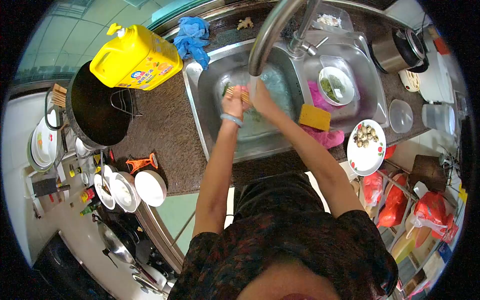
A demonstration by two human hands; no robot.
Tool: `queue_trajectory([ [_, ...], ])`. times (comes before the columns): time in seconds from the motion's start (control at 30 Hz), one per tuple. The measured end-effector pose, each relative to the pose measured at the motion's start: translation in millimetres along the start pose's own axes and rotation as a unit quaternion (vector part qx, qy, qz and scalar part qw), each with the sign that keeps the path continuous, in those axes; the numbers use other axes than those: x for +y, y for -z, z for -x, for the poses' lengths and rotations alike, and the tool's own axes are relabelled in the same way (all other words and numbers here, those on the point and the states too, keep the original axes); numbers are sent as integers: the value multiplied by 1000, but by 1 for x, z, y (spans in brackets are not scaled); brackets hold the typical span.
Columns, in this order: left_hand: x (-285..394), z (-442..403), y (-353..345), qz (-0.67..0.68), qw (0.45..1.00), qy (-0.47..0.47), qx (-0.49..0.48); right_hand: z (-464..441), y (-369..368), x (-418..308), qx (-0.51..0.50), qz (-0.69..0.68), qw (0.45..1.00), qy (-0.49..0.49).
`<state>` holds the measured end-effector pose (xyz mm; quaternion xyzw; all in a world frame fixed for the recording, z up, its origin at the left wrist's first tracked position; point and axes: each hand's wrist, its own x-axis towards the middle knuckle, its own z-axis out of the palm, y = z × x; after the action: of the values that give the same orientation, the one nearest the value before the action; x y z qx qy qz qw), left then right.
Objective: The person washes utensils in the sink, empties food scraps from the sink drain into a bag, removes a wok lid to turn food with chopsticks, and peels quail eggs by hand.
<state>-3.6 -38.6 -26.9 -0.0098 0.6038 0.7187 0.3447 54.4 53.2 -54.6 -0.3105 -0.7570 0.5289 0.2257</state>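
Bundle of thin tan sticks [245,96] is over the L basin [206,100] of the sink, just beside the tap [267,42] spout. L hand [233,103], w/ pale bracelet [231,119] on the wrist, has its grip closed round the bundle. R hand [263,101] is at the R end of it, partly behind the spout; fingers hidden there, so can't tell if that grip is open or closed. Water in the basin below, w/ a bit of green stuff near the L hand.

R basin [372,107]: white bowl [349,95] w/ chopped greens, clear plastic tray beside/under it. Yellow sponge [315,117] sits by the front of the divider, pink cloth [327,138] just beside it. White plate [359,164] w/ small speckled eggs [366,135] is at the front edge, R of the sink.

L of sink on the brown worktop [167,112]: big yellow pump jug [142,60], black pan [102,107], orange peeler [142,163], white bowl [151,188] near the edge. Behind the sink: crumpled blue plastic [192,40] and a pc. of ginger [245,23].
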Motion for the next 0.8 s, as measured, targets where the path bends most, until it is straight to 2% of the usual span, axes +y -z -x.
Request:
queue_trajectory([
  [0.03, 4, -3, 4, 1, 1000, -2, 4, 18, 12, -11, -46, 20, 999, -18],
  [0.07, 12, -5, 7, 69, 997, 14, -18, 34, 29, -28, -93, 40, 994, -36],
  [0.1, 21, -6, 12, 136, 989, 30, -41, 44, 39, -35, -98, 40, 994, -34],
  [0.13, 32, -5, 17, 70, 995, 61, -43, 51, 48, -38, -190, 94, 976, -59],
  [0.17, 32, -6, 19, 71, 995, 61, -40, 56, 55, -38, -279, 147, 945, -84],
  [0.2, 30, -8, 17, 102, 990, 80, -62, 61, 55, -25, -283, 146, 944, -83],
  [0.27, 26, -15, 12, 136, 983, 96, -79, 71, 46, 1, -216, 120, 969, 16],
  [0.3, 25, -21, 7, 156, 976, 133, -77, 71, 48, -11, -219, 120, 968, 19],
  [0.33, 23, -27, 1, 178, 967, 169, -76, 74, 53, -23, -251, 17, 964, -88],
  [0.37, 20, -27, -4, 200, 955, 204, -73, 77, 58, -40, -279, -84, 937, -195],
  [0.4, 36, -20, -21, 197, 951, 234, -51, 80, 62, -56, -285, -82, 935, -194],
  [0.43, 37, -19, -19, 201, 950, 232, -49, 82, 67, -71, -302, -223, 871, -316],
  [0.47, 40, -18, -19, 272, 919, 258, -120, 82, 71, -78, -303, -355, 775, -426],
  [0.5, 43, -16, -21, 340, 877, 282, -191, 82, 73, -78, -303, -351, 776, -426],
  [0.53, 42, -13, -27, 280, 912, 263, -141, 83, 76, -78, -315, -397, 740, -443],
  [0.57, 36, -18, -25, 282, 911, 263, -143, 82, 78, -77, -325, -443, 700, -457],
  [0.6, 26, -23, -20, 409, 828, 288, -251, 84, 80, -76, -323, -441, 701, -458],
  [0.63, 16, -28, -16, 522, 716, 303, -351, 85, 82, -75, -333, -487, 655, -472],
  [0.67, 14, -26, -18, 524, 715, 303, -351, 86, 83, -73, -341, -530, 607, -484],
  [0.7, 11, -22, -20, 558, 703, 277, -343, 87, 82, -66, -341, -529, 608, -485],
  [0.77, 7, -14, -24, 591, 690, 251, -334, 88, 78, -50, -374, -638, 489, -463],
  [0.8, 5, -11, -24, 548, 754, 232, -279, 88, 77, -47, -374, -638, 488, -463],
])
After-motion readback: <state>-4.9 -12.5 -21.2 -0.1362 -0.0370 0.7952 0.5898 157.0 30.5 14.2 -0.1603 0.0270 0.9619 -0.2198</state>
